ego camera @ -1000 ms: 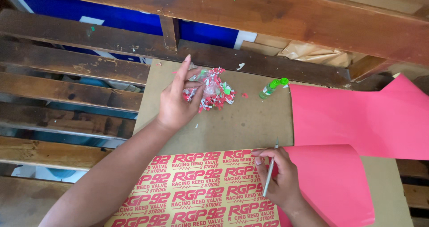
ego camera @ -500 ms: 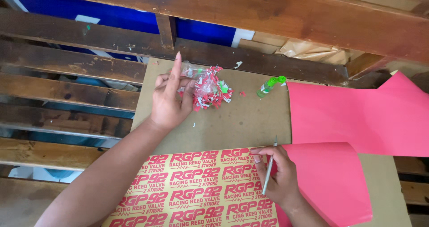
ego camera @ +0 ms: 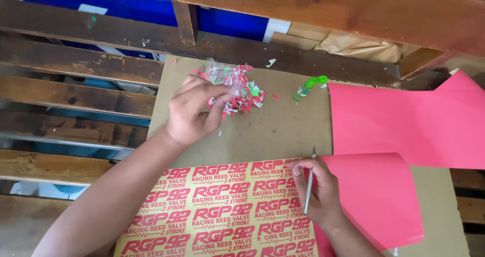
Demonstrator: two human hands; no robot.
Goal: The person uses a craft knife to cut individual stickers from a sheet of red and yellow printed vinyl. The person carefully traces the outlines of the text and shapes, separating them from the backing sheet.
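Observation:
My left hand is curled over the near edge of a pile of red, white and green paper scraps, with its fingertips pinched into them. A thin craft knife stands blade up in my right hand, which rests on the right edge of a yellow sheet with repeated red print. Under this hand a pink sheet curls up from the printed sheet. All of it lies on a brown cardboard board.
A small green glue bottle lies on its side right of the scraps. A larger pink sheet covers the board's right part. Dark wooden slats with gaps run along the left, and a wooden beam crosses the top.
My left hand lay flat with fingers stretched over the scraps; now its fingers have curled and pinched into the pile. My right hand with the knife has stayed put.

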